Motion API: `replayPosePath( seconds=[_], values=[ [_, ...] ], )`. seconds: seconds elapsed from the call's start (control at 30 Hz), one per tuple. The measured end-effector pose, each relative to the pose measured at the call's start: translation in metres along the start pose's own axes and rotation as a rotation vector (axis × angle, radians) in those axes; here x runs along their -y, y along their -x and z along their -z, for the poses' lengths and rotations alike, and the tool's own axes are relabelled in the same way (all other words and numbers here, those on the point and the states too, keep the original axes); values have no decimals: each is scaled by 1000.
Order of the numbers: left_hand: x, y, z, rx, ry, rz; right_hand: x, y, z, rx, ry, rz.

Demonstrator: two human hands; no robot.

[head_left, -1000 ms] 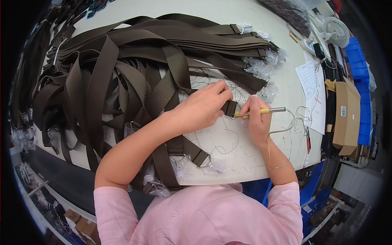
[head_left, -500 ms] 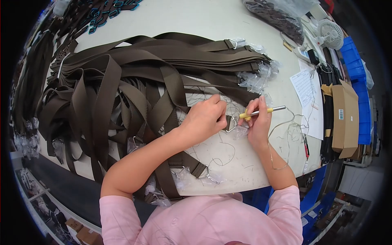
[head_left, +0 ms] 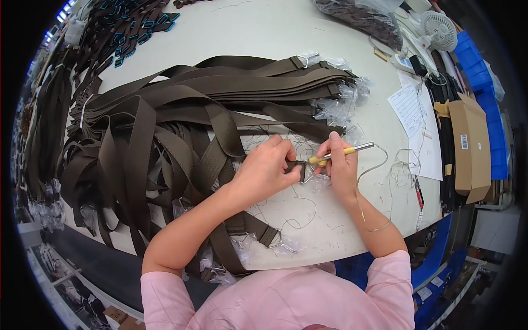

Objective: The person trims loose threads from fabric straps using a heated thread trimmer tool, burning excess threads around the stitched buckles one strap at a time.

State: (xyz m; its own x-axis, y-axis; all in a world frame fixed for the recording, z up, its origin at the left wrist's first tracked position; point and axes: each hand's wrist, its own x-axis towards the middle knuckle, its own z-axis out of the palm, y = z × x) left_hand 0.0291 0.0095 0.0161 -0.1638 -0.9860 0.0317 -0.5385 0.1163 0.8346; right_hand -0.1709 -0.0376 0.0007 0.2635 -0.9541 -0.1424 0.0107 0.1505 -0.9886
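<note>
My left hand (head_left: pixel 267 168) is closed on the end of a dark brown webbing strap (head_left: pixel 297 171), thumb below and fingers curled above. A metal ring (head_left: pixel 308 175) with clear plastic film sits at that strap end. In my right hand (head_left: pixel 342 173) is a yellow-and-silver pen-like tool (head_left: pixel 348 150) with a thin cord at its far end. The tool's yellow tip points left, close to the strap end; whether it touches cannot be seen. Loose dark threads (head_left: pixel 300 212) lie below the hands. Another strap end with a metal ring (head_left: pixel 273 237) rests near the table edge.
A large heap of brown straps (head_left: pixel 165 121) covers the table's left and middle. Plastic-wrapped strap ends (head_left: pixel 335 107) lie beyond my hands. To the right are written papers (head_left: pixel 410 110), a red-and-black tool (head_left: pixel 419 192), a small fan (head_left: pixel 438 30) and a cardboard box (head_left: pixel 467 148).
My left hand has turned and come down onto the strap end, thumb now stretched along it. The right hand has brought the tool's yellow tip left and down towards the strap. The view has shifted slightly.
</note>
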Motion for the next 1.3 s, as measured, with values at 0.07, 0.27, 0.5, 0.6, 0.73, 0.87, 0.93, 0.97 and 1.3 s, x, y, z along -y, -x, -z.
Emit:
replayPosePath(
  seconds=[0.07, 0.27, 0.5, 0.6, 0.73, 0.87, 0.93, 0.97, 1.3],
  values=[
    [-3, 2, -13, -112, -206, -120, 0, 0, 0, -11, -42, 15],
    [10, -3, -19, -133, -244, -173, 1, 1, -1, -13, 2, -4],
    [14, -4, -9, -55, -94, -131, -5, -1, -4, -21, 38, 14],
    [13, -4, -9, -51, -40, -113, -7, -2, -4, -21, 50, 13],
    [12, -4, -10, -65, -100, -126, -5, -2, -4, -11, 79, 11],
    [11, -3, -10, -67, -101, -117, -2, 0, -6, -15, 101, -3],
    [12, -3, -9, -67, -102, -119, -2, 0, -5, -4, 93, 3],
    [12, -3, -10, -68, -101, -122, -2, 0, -5, 1, 88, 7],
    [7, -4, -6, -12, -54, 3, -2, -1, -7, -23, 80, 36]
  ],
)
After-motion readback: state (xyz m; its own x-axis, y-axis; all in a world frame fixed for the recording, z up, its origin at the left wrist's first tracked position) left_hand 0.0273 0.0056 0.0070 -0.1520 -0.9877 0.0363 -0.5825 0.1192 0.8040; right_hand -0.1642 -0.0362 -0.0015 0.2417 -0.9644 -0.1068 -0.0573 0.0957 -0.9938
